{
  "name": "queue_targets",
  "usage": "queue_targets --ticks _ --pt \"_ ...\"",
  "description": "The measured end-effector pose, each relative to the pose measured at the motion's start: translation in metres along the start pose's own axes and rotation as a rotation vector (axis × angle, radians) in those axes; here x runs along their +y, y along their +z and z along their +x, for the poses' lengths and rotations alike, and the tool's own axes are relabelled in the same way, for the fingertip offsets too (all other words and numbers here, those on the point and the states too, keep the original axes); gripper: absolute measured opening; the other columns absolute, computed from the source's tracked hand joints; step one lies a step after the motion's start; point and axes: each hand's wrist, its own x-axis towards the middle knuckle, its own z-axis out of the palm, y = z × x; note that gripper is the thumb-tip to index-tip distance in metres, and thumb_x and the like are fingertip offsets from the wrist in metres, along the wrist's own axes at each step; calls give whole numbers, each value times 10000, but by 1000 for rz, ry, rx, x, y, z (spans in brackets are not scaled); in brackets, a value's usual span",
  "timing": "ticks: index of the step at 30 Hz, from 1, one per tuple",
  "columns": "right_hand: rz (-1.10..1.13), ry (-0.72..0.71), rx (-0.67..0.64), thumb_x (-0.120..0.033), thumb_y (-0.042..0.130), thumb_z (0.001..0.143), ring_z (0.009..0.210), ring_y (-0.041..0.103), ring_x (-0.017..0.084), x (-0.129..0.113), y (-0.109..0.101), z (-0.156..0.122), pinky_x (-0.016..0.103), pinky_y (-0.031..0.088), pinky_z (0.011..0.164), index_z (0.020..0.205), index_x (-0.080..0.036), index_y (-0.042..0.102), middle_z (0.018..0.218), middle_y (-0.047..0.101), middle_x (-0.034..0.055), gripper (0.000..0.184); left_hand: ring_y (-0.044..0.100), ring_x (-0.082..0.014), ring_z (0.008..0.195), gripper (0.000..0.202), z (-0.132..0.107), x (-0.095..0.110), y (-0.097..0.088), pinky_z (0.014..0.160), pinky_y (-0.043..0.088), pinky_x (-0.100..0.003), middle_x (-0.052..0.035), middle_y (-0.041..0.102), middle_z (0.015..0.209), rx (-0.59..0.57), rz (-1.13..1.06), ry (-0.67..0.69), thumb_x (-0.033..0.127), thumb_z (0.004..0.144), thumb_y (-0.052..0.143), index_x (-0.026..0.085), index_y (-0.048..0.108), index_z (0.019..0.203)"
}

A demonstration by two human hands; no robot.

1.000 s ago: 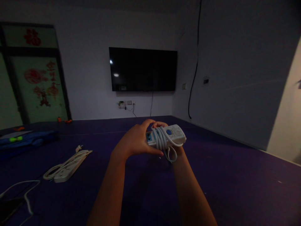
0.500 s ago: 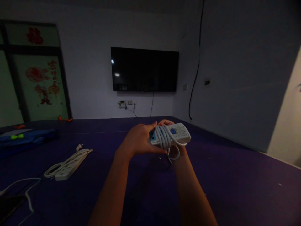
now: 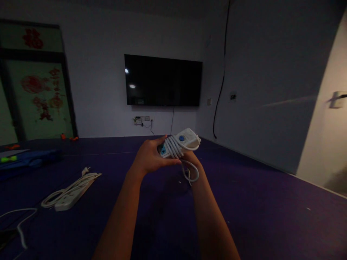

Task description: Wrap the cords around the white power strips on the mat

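Observation:
My left hand [image 3: 148,154] grips the left end of a white power strip [image 3: 189,136], thumb on top and fingers below. The strip has blue sockets and a round blue button, and its right end tilts up. Its grey-white cord [image 3: 173,147] is wound several times around the middle, with a loose loop [image 3: 197,174] hanging underneath. My right hand [image 3: 190,157] is behind and below the strip, close to the cord; its fingers are hidden.
A second white power strip [image 3: 67,203] with a bundled cord lies left on the purple surface [image 3: 255,202]. A white cable [image 3: 21,231] and blue cloth [image 3: 35,159] are farther left. A television [image 3: 164,81] hangs on the wall.
The strip has shifted left in view and its right end has tipped upward. My right hand has dropped from behind the strip's top edge to beneath it. The view has turned slightly right.

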Motion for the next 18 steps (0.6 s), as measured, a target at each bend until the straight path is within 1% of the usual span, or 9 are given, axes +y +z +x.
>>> queue_targets --ticks 2,4,7,9,12,14,16,18 --pt "97 47 -72 -453 752 553 554 519 114 -2 10 5 238 426 523 733 -200 582 632 592 -8 354 651 -222 917 755 2 -7 -4 830 509 -346 -107 694 1080 71 -117 -25 464 524 802 144 605 1179" --pt "167 102 -174 -384 791 521 518 476 76 -7 21 7 198 368 479 762 -183 588 646 591 -25 374 654 -203 891 647 3 -13 -8 797 513 -314 -82 709 1032 134 -147 -36 426 541 802 156 640 1106" --pt "130 167 -302 -273 799 534 507 445 49 -15 33 7 173 330 474 820 -160 594 616 557 -58 370 655 -192 824 509 5 -20 -15 714 508 -278 -61 723 928 243 -97 -77 433 567 781 157 673 982" --pt "65 215 -388 -213 783 559 483 419 40 -17 37 6 170 315 465 879 -147 607 570 517 -84 371 648 -184 756 464 6 -25 -18 653 495 -264 -55 721 861 324 -61 -113 460 581 760 151 677 918" --pt "-15 281 -472 -173 778 552 496 454 46 -14 38 6 174 345 482 960 -132 628 575 536 -83 436 631 -172 709 453 6 -33 -24 621 470 -254 -47 713 827 438 5 -139 479 586 746 154 679 895" --pt "-58 336 -506 -165 784 534 542 516 60 -10 35 6 183 392 526 951 -130 643 616 585 -61 442 623 -170 700 450 5 -40 -29 615 454 -253 -44 706 806 509 69 -160 488 591 736 159 681 893" --pt "-99 410 -531 -149 765 543 574 557 71 -6 31 5 193 422 563 909 -131 659 655 627 -36 382 613 -172 681 457 3 -48 -36 607 443 -259 -42 699 783 599 153 -207 498 590 728 162 682 896" --pt "-141 465 -533 -126 715 581 562 562 73 -4 27 5 199 429 569 837 -129 672 648 640 -26 259 605 -174 665 482 -1 -55 -44 610 439 -267 -46 698 783 694 225 -268 507 579 729 161 684 912"
